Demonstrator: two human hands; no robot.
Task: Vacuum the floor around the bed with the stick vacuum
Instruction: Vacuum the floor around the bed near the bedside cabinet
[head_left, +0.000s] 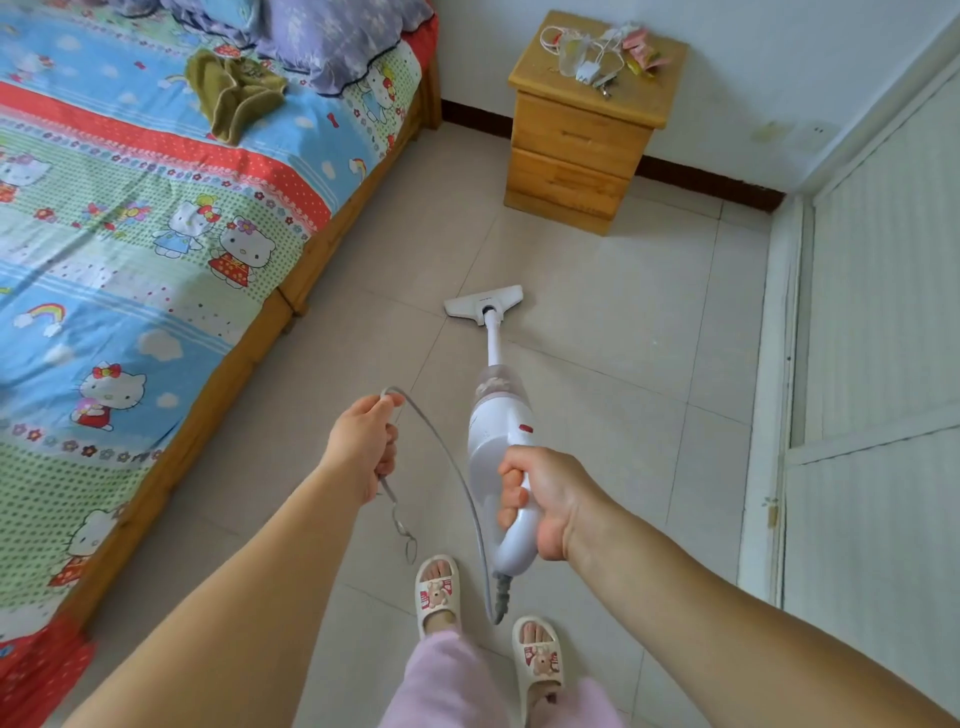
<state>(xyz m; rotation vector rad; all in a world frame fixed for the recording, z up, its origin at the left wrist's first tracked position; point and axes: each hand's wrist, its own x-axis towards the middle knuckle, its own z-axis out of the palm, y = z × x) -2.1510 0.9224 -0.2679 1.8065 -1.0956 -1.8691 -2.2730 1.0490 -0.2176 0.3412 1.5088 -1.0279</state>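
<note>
A white stick vacuum (498, 426) slants down from my right hand (540, 499), which grips its loop handle. Its flat white floor head (483, 303) rests on the pale tiled floor (597, 332), between the bed and the nightstand. A grey power cord (457, 467) leaves the base of the handle, arcs up and passes through my left hand (363, 441), which is closed on it; a loose loop of cord hangs below that hand. The bed (156, 218), with a wooden frame and a colourful cartoon sheet, fills the left side.
A wooden two-drawer nightstand (582, 140) stands against the far wall, with cables and small items on top. A white panelled door (883, 364) lines the right side. My slippered feet (488, 623) stand on the tiles just behind the vacuum. An olive garment (234, 93) and pillows lie on the bed.
</note>
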